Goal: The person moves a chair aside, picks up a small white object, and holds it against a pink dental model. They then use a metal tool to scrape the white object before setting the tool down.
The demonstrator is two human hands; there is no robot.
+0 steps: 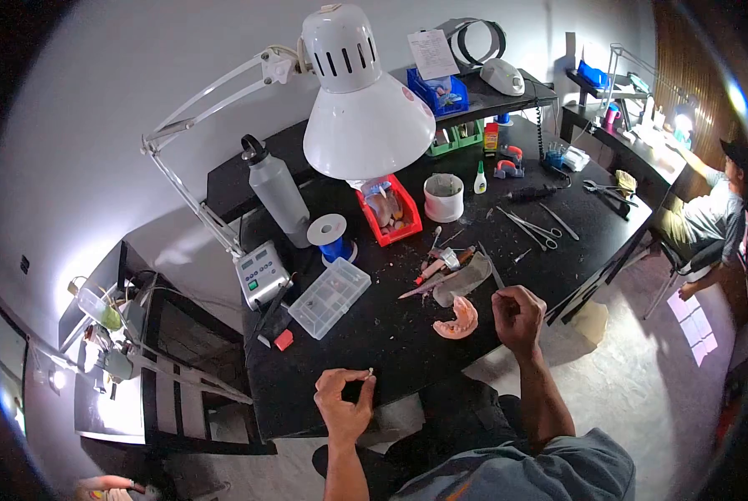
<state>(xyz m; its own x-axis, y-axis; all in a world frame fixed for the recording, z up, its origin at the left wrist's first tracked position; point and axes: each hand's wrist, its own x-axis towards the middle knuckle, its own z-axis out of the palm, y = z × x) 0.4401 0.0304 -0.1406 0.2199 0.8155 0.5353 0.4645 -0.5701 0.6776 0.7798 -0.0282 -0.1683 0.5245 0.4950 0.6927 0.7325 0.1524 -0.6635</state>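
My left hand [344,405] is above the front edge of the black table, thumb and forefinger pinched on a small pale piece [370,371] that looks like a false tooth. My right hand [520,320] is closed around a thin metal tool [494,271], its narrow end pointing away from me. Just left of that hand rests a pink, arch-shaped dental model [457,320]. Beyond the model lie a greyish cloth [464,280], a pointed stick-like tool [424,287] and other small tools. A clear compartment box [330,298] is between my left hand and a blue spool [332,242].
A white lamp [370,125] overhangs the table [374,334]. Behind are a red bin [390,210], a white pot [444,198], a grey bottle [275,192] and a control unit [263,275]. Scissors [534,230] lie at right. Another person [704,209] sits at a far bench.
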